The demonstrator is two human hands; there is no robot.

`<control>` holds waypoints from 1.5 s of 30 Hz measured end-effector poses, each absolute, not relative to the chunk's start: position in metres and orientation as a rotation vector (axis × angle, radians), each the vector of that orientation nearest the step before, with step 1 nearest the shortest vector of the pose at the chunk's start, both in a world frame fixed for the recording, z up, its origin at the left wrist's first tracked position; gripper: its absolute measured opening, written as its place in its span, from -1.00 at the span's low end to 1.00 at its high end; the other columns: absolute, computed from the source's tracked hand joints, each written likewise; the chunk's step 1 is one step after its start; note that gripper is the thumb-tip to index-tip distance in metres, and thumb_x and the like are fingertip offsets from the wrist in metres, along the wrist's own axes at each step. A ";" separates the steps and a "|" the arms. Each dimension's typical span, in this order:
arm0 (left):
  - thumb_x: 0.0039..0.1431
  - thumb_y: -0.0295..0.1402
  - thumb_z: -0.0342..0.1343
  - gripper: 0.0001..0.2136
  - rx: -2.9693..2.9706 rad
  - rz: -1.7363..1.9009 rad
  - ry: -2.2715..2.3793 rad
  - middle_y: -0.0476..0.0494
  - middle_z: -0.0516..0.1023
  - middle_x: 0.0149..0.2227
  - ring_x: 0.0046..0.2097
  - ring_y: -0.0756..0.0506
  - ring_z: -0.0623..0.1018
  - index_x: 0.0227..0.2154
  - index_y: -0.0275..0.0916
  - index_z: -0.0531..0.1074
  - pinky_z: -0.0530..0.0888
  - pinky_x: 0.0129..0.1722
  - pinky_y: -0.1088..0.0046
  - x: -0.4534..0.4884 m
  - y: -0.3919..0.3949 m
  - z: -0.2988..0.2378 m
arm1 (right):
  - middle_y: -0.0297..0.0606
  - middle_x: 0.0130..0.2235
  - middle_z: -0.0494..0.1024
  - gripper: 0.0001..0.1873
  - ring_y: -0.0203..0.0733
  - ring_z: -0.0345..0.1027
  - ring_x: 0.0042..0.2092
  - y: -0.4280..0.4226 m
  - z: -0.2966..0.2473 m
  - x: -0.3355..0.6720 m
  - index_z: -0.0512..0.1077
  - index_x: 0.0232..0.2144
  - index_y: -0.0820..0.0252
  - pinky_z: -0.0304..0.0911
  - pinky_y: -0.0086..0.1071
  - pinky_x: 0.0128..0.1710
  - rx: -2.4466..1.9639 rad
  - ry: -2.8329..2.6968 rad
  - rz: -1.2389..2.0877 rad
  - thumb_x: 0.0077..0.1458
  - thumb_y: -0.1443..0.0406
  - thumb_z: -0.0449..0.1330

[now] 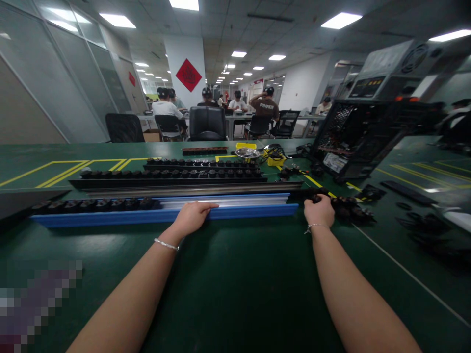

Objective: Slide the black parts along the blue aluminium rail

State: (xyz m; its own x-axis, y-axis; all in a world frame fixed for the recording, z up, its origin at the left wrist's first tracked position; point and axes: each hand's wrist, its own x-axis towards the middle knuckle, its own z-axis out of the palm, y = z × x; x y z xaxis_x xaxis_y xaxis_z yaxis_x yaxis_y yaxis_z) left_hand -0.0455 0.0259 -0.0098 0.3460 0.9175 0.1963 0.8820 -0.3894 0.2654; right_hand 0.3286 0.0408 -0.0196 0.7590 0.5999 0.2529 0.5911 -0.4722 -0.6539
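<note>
A long blue channel rail [243, 212] lies across the green table in front of me, with a row of black round parts [110, 204] seated in its left portion. The right portion shows its bare pale inside. My left hand [194, 215] is closed over the rail's near wall around the middle, fingers pointing right. Just beyond the rail's right end, my right hand [319, 211] is closed in a pinch on a small black part [315, 198], mostly hidden by the fingers. A pile of similar black parts [351, 210] lies beside that hand.
Behind the blue rail lie black rails with rows of parts [172, 174]. Farther back are a metal dish [248, 153] and a yellow bin [275, 158]. An opened computer case [353, 135] stands at the right. Several people sit at desks beyond.
</note>
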 end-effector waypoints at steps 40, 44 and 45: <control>0.17 -0.30 -0.09 -0.65 2.258 0.665 1.961 -0.07 0.50 0.00 0.04 -0.14 0.43 -0.03 -0.16 0.45 0.30 0.09 0.37 -0.072 0.025 0.020 | -0.29 0.15 0.34 -0.56 -0.13 0.09 0.20 0.039 -0.035 0.274 0.33 0.06 0.09 -0.11 -0.09 0.18 -1.785 -1.991 -0.233 0.23 0.20 -0.16; 0.12 -0.26 -0.06 -0.59 1.955 0.754 2.614 -0.28 0.33 0.13 0.12 -0.33 0.29 0.01 -0.25 0.38 0.29 0.06 0.08 -0.107 0.020 0.030 | -0.30 0.16 0.33 -0.54 -0.13 0.10 0.19 0.040 -0.034 0.277 0.34 0.07 0.08 -0.07 -0.10 0.18 -1.796 -2.004 -0.284 0.24 0.18 -0.18; 0.12 -0.22 -0.06 -0.56 1.850 0.701 2.699 -0.36 0.32 0.12 0.11 -0.37 0.30 0.03 -0.28 0.35 0.32 0.01 0.04 -0.115 0.017 0.032 | -0.30 0.16 0.33 -0.54 -0.13 0.11 0.19 0.040 -0.034 0.277 0.34 0.07 0.07 -0.06 -0.11 0.17 -1.800 -2.008 -0.295 0.24 0.18 -0.18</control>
State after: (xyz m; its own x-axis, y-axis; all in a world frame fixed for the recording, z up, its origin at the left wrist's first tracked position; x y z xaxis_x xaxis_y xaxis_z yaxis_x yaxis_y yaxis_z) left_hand -0.1150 0.0174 0.0315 -0.3746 0.8398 0.3931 0.9249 0.3087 0.2218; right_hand 0.2770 0.0401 -0.0336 -0.0690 0.8926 0.4455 0.9830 0.1369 -0.1220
